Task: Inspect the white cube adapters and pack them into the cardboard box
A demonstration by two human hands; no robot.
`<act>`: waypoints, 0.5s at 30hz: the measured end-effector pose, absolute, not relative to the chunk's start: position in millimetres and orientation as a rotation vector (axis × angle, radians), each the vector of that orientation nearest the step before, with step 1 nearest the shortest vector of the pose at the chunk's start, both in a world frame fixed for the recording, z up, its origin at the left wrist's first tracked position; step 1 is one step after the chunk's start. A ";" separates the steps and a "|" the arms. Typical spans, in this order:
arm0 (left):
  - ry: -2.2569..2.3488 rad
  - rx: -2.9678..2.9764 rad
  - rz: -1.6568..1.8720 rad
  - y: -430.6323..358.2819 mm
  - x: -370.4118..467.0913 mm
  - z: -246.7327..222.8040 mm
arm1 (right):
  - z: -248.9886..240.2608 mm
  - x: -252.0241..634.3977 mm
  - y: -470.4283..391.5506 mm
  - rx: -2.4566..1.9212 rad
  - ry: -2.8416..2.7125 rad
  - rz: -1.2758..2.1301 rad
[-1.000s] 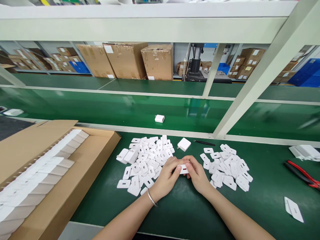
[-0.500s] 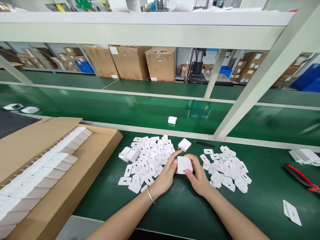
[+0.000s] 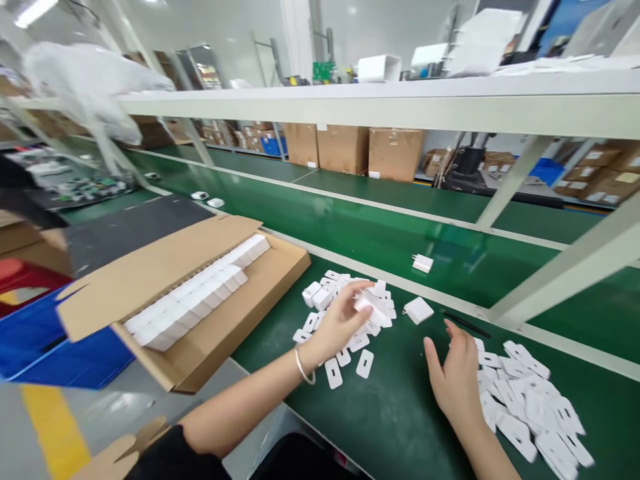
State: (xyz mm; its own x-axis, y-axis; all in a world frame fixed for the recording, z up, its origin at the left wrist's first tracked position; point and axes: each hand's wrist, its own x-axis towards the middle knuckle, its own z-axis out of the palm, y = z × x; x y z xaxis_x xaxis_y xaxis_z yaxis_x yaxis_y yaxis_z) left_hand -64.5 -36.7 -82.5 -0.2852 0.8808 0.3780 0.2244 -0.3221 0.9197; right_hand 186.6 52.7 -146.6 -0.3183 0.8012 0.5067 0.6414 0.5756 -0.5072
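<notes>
- Left hand [image 3: 340,327], closest to the action: its fingers are closed on a white, blocky plastic piece [image 3: 375,308], thumb on the near side, the others curling over the far side.
- That piece sits right inside the left fingers, above the desk [image 3: 390,407]. Which way it points, hard to call: it's blurred and part-covered, so I can't tell its long axis either.
- Right hand [image 3: 457,380], well to the right of the piece: fingers apart, thumb spread wide, nothing in them. The left is plainly the nearer hand, being on it.
- Under and around the left fingers, a heap of flat white plastic plates with slots [image 3: 359,343], lying at mixed angles.
- Just beyond the right fingers, slim black tweezers [image 3: 467,323], long axis slanting from far left to near right.
- To the right of the left fingers, a square white plastic charger [image 3: 419,310], prongs aimed left, back towards them.
- Off the right hand's outer side, a second heap of slotted white plates [image 3: 535,407].
- Left of the left fingers, an open brown cardboard tray [image 3: 250,317], long axis running near left to far right, white blocks rowed inside.
- Farther out past both hands, a small white charger [image 3: 423,264] on the glossy green surface [image 3: 350,233], prongs to the left.
</notes>
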 end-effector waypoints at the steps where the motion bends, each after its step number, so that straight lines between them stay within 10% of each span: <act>1: 1.537 1.505 1.677 -41.5 -87.0 -76.6 | -148.8 186.4 55.7 -1.181 -2.068 0.238; 7: 2.774 1.631 0.867 -70.8 -237.5 -63.6 | -157.1 178.7 50.6 -1.188 -2.169 0.283; 15: 3.014 1.322 0.359 -94.3 -335.0 -96.2 | -157.8 169.4 37.7 -1.004 -2.285 0.455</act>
